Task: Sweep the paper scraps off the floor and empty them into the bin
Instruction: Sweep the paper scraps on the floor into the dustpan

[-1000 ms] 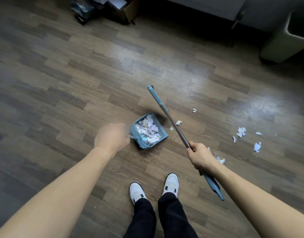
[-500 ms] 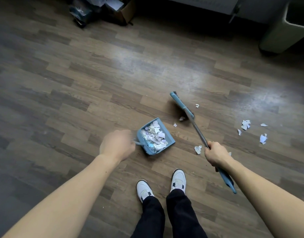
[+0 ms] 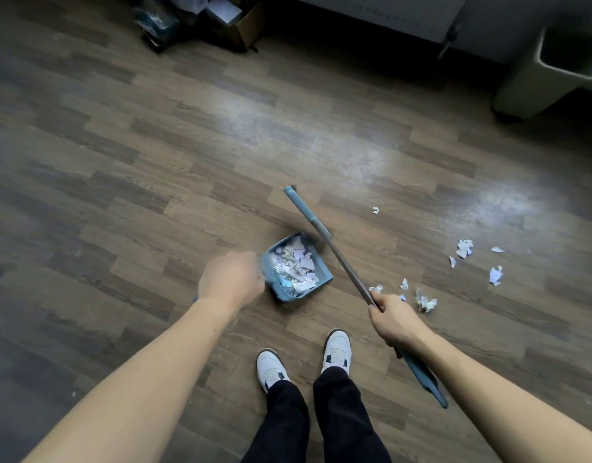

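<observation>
Nearest, on the wooden floor (image 3: 121, 195): two white shoes (image 3: 336, 347), toes pointing away, under dark trousers (image 3: 341, 412). Just beyond the toes and to the left, left hand (image 3: 231, 282), knuckles up, fingers curled tight around the handle of a blue dustpan (image 3: 324, 278); handle almost wholly hidden under the fist. Inside the dustpan, a heap of white and pale-blue paper scraps (image 3: 296, 267). Resting on the floor or held just above it: cannot tell. To the right, right hand (image 3: 393, 317) clenched around the metal pole of a broom (image 3: 344, 262); blue grip end sticking out behind the wrist, pole slanting away and leftward, passing just beside the dustpan's far right corner. Just past the right hand, a few loose scraps (image 3: 426, 304) on the floor; farther right, a small scatter (image 3: 464, 248); one lone bit (image 3: 375, 210) farther out. At the floor's far right corner, a pale bin (image 3: 528, 85), well apart from the dustpan. Along the far edge, left of middle, an open cardboard box (image 3: 246, 28) beside a dark bag (image 3: 157, 23).
</observation>
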